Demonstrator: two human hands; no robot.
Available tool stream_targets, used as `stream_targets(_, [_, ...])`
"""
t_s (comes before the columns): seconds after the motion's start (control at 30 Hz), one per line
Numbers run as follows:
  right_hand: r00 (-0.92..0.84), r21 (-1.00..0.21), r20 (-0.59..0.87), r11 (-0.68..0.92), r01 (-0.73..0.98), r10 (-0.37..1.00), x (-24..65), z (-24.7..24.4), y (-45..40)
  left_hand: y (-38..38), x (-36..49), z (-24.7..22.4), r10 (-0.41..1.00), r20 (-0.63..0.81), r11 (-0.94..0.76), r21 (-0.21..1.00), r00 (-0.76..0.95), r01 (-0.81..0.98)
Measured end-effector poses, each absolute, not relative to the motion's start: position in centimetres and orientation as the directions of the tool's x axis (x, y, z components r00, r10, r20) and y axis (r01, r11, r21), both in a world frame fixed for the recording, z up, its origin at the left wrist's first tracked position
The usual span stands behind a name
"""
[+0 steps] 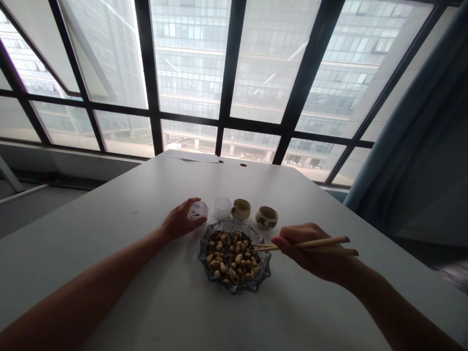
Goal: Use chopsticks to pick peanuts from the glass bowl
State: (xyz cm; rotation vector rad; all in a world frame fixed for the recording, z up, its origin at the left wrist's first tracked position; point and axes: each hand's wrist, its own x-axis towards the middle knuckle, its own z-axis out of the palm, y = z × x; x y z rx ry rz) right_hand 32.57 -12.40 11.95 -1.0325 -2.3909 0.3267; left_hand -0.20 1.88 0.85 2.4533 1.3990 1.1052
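Note:
My left hand [183, 219] is closed around a small clear plastic cup [198, 210] that has a few dark bits in it. A pair of wooden chopsticks [321, 245] is gripped in my right hand [310, 248]. Their tips reach over the right side of a scalloped glass bowl [237, 288], near the heap of nuts [234, 258] and dark striped seeds inside. Whether the tips pinch a piece, I cannot tell. Just behind the bowl stand a second clear plastic cup [223, 208] and two cream ceramic cups with dark characters, the middle one [241, 209] and the right one [266, 217].
All of this rests on a white table [146, 292]. Papers [192, 156] lie at its far edge, close to two small dark holes. Tall framed windows rise beyond, and a blue curtain [398, 141] hangs at the right.

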Motion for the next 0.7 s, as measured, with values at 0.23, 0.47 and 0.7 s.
stream_targets(0.23, [-0.586, -0.494, 0.298, 0.647, 0.581, 0.754, 32.39, 12.26, -12.65, 1.87, -0.20, 0.90, 0.782, 0.537, -0.572, 0.420, 0.315, 0.705])
stream_targets(0.47, [-0.578, -0.480, 0.304, 0.646, 0.594, 0.757, 32.45, 12.03, -12.41, 1.89, -0.14, 0.81, 0.780, 0.551, -0.568, 0.423, 0.297, 0.706])
stream_targets(0.7, [-0.593, -0.494, 0.297, 0.652, 0.576, 0.748, 32.44, 12.00, -12.34, 1.83, -0.12, 0.91, 0.791, 0.537, -0.554, 0.423, 0.295, 0.717])
